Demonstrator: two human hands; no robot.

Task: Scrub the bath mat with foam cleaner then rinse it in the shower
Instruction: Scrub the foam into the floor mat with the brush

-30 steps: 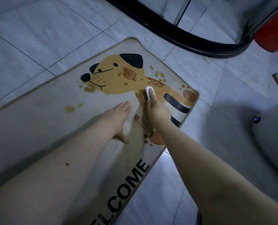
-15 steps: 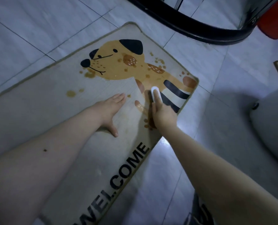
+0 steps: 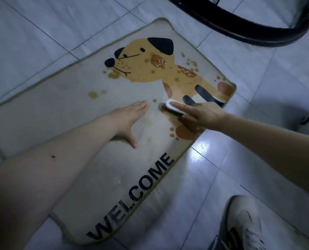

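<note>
moved since the earlier frames: scrub brush [image 3: 173, 107], now turned crosswise and drawn toward the near edge of the bath mat [image 3: 88, 177]; it sat further up on the printed dog's body, pointing away from the person, and now works the brownish patch just above the printed paw.

right hand [image 3: 202, 114]: fingers [image 3: 181, 106] laid long over the white back of the brush, thumb side hidden, so the grip underneath cannot be told in full; it holds the brush down on the pile.

left hand [image 3: 127, 120]: flat on the mat just beside the brush, fingers together and straight, thumb spread wide toward the "welcome" lettering; it pins the mat, as in the earlier frames.

bath mat: flat on the tiled floor [image 3: 41, 33], outside the black curved shower threshold [image 3: 240, 31].

stains: brown spots remain by the dog's muzzle [image 3: 114, 74] and left of it [image 3: 92, 94]; no foam can be made out.

shoe [image 3: 244, 226]: white, on the floor at the near right.

judgement: scrubbing stage, partway; upper spots not yet worked, rinse not begun.
</note>
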